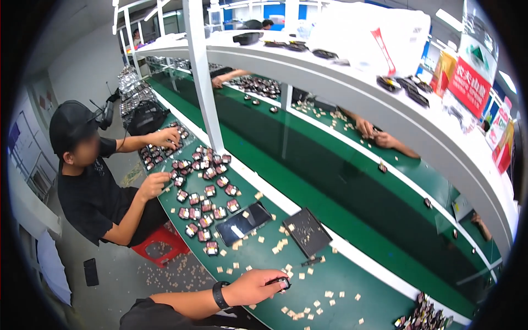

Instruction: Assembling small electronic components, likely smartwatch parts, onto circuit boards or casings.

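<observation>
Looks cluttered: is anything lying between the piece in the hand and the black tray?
Yes: scattered tan chips and a thin dark tool lie between the small dark piece, in the left hand, and the black tray.

A dark-screened phone (243, 223) lies flat on the green bench. On the white upper shelf at right stand a red-labelled clear bottle (472, 77), an orange packet (444, 71) and a white bag (379, 38).
</observation>
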Available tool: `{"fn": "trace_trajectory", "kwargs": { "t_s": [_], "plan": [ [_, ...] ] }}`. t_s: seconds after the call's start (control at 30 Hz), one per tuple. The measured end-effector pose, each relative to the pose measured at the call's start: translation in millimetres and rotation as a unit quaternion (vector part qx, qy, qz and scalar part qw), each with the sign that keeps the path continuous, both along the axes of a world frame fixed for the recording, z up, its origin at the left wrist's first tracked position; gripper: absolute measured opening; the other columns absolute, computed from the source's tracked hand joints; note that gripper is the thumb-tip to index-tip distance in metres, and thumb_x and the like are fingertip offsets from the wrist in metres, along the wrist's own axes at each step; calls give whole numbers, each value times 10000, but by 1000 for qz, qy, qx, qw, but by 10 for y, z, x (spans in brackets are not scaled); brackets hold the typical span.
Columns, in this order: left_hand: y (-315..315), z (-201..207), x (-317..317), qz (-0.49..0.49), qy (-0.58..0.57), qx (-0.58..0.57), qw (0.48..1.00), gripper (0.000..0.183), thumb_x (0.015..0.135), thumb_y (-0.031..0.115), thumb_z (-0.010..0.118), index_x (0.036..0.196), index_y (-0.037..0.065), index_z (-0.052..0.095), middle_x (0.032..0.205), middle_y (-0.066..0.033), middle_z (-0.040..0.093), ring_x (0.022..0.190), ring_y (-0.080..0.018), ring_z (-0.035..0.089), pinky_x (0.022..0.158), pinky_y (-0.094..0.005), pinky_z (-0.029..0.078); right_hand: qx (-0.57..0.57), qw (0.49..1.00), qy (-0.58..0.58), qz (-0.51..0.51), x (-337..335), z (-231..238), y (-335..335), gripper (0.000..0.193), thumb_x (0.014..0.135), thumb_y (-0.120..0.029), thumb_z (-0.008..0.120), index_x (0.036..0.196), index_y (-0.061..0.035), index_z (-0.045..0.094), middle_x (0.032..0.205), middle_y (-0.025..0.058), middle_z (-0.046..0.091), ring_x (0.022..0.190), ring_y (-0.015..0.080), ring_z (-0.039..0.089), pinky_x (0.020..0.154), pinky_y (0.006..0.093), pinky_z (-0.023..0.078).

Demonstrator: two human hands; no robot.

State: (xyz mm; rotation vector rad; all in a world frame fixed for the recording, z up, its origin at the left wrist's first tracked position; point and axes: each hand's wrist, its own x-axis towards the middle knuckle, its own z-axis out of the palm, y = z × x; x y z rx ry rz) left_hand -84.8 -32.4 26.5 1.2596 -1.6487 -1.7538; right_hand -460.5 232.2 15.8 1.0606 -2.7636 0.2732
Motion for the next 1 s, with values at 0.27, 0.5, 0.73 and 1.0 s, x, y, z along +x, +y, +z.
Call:
{"fn": "trace_trajectory", "kwargs": {
  "t_s": [0.27, 0.5, 0.73, 1.0],
  "plan": [
    [-527, 127, 631, 138, -134, -422, 886, 235, 936, 175, 671, 1124, 34, 678, 931, -129, 664, 803, -293, 653, 716, -380, 525, 80, 978, 153, 115, -143, 5, 105, 357, 917, -184, 605, 1260, -100, 650, 1202, 193, 657, 910, 391, 687, 739, 434, 575],
    [-919, -228, 1927, 256, -230, -412, 844, 255, 885, 164, 679, 1073, -10, 681, 921, -200, 666, 866, -387, 645, 765, -445, 520, 92, 982, 154, 51, -491, -109, -199, 273, 911, -222, 590, 1121, -75, 686, 1177, 187, 672, 846, 392, 692, 713, 472, 569],
    [-1136, -149, 1913, 241, -290, -406, 832, 256, 861, 177, 709, 1049, 5, 687, 958, -189, 685, 909, -383, 654, 788, -453, 520, 16, 990, 119, 76, 91, -102, 43, 268, 898, -180, 681, 1127, -45, 717, 1127, 187, 675, 974, 401, 649, 834, 447, 544],
    [-1290, -359, 1996, 216, -276, -392, 851, 221, 858, 160, 714, 1028, 22, 686, 949, -168, 675, 903, -375, 649, 785, -448, 520, -30, 977, 137, 161, 949, 93, -8, 212, 918, -165, 703, 1098, -55, 726, 1135, 192, 674, 1001, 389, 657, 855, 440, 544]
  ]
}}
